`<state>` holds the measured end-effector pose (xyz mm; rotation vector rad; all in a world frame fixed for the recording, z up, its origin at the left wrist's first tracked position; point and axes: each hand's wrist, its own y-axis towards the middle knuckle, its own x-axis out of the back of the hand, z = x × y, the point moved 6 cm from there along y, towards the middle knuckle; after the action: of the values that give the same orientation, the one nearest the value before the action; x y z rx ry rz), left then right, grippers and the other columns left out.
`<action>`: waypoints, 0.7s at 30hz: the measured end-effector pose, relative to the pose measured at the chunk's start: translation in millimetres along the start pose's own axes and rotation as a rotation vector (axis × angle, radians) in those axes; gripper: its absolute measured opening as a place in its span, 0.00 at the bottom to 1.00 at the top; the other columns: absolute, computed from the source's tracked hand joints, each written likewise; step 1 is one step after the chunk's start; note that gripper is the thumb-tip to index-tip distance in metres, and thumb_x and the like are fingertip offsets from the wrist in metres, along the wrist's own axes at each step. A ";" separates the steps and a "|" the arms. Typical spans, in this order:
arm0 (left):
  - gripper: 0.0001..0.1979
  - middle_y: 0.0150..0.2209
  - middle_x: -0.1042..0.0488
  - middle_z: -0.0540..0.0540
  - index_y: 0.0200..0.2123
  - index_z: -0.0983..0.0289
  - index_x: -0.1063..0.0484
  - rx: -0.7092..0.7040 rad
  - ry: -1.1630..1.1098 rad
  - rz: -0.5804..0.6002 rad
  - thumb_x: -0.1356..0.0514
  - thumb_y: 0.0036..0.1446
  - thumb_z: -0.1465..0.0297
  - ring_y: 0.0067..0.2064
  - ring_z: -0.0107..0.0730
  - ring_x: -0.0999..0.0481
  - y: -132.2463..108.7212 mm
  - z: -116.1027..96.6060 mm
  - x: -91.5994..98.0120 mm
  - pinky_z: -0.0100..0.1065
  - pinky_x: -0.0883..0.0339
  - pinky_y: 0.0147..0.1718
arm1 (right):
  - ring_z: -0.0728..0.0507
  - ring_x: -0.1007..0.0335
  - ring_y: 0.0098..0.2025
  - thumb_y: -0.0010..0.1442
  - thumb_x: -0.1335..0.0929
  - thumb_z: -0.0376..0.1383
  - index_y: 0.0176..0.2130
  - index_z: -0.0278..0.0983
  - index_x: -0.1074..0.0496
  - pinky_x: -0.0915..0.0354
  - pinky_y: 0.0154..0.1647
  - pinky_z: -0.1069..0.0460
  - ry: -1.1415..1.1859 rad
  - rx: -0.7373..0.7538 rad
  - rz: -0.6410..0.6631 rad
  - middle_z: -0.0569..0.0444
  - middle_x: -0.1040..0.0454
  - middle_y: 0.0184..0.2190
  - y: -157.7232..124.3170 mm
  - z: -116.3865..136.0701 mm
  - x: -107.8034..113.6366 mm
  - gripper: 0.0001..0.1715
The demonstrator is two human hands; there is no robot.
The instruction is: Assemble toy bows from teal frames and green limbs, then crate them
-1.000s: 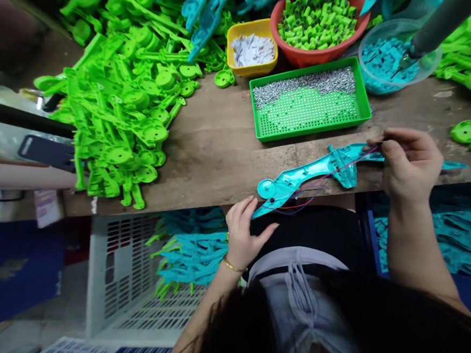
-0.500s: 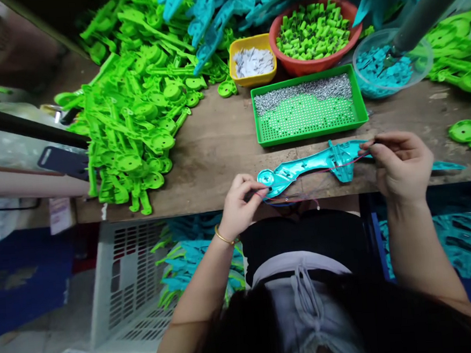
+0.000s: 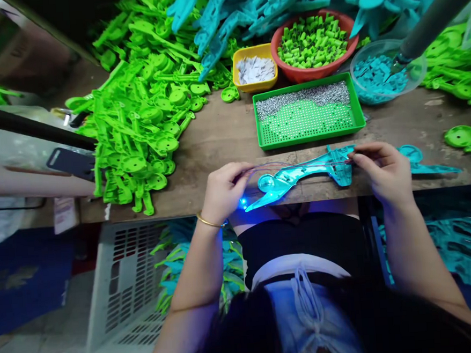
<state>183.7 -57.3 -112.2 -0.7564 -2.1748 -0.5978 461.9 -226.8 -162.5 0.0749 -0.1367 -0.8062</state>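
A long turquoise plastic part [image 3: 310,170] lies near the table's front edge, its hollow side up. Thin dark and reddish wires [image 3: 277,164] stretch above it between my two hands. My left hand [image 3: 225,190] pinches the wires left of the part, and a small blue light [image 3: 243,202] glows just below its fingers. Over the part's right half, my right hand [image 3: 383,169] is closed on the other end of the wires; what lies between its fingertips is too small to tell.
Behind the part stands a green tray [image 3: 311,139] of small metal pieces. Farther back are a yellow container [image 3: 255,87], a red bowl [image 3: 315,74] and a clear bowl [image 3: 418,80]. Green parts [image 3: 142,118] heap at the left, turquoise parts [image 3: 248,9] at the back.
A blue light has come on by my left hand. That hand has moved left, off the turquoise part, and the wires are now stretched above the part. My right hand has shifted slightly left.
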 end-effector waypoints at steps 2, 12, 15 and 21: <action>0.09 0.29 0.22 0.51 0.34 0.64 0.23 0.064 0.026 0.123 0.41 0.56 0.65 0.29 0.28 0.26 -4.3 13.6 0.4 0.28 0.34 0.30 | 0.48 0.23 0.32 0.48 0.24 0.40 0.35 0.38 0.24 0.26 0.35 0.52 -0.014 -0.024 -0.016 0.57 0.21 0.30 0.8 -2.8 -0.4 0.14; 0.10 0.26 0.23 0.51 0.30 0.64 0.25 0.457 -0.276 -0.023 0.35 0.47 0.63 0.27 0.30 0.25 -32.7 59.0 37.1 0.31 0.30 0.30 | 0.46 0.25 0.29 0.45 0.22 0.41 0.31 0.38 0.29 0.28 0.33 0.50 -0.037 -0.046 -0.146 0.58 0.24 0.26 -1.0 -7.3 0.0 0.16; 0.11 0.19 0.29 0.47 0.29 0.65 0.27 0.510 -0.612 -0.236 0.32 0.45 0.65 0.17 0.23 0.31 -18.9 46.2 44.2 0.25 0.35 0.18 | 0.46 0.25 0.31 0.48 0.24 0.42 0.34 0.39 0.29 0.28 0.34 0.49 -0.059 -0.028 -0.122 0.56 0.25 0.28 -3.4 -8.2 -14.2 0.15; 0.14 0.18 0.30 0.45 0.29 0.66 0.29 0.560 -1.094 -0.166 0.30 0.43 0.65 0.14 0.18 0.33 26.2 -4.3 12.9 0.20 0.39 0.13 | 0.42 0.29 0.48 0.54 0.28 0.37 0.46 0.38 0.31 0.32 0.52 0.43 -0.264 0.330 -0.118 0.48 0.27 0.45 -8.2 34.3 -37.3 0.19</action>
<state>196.4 -37.0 -95.0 -0.6467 -3.1822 0.5121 425.4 -206.0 -133.1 0.2906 -0.5193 -0.9035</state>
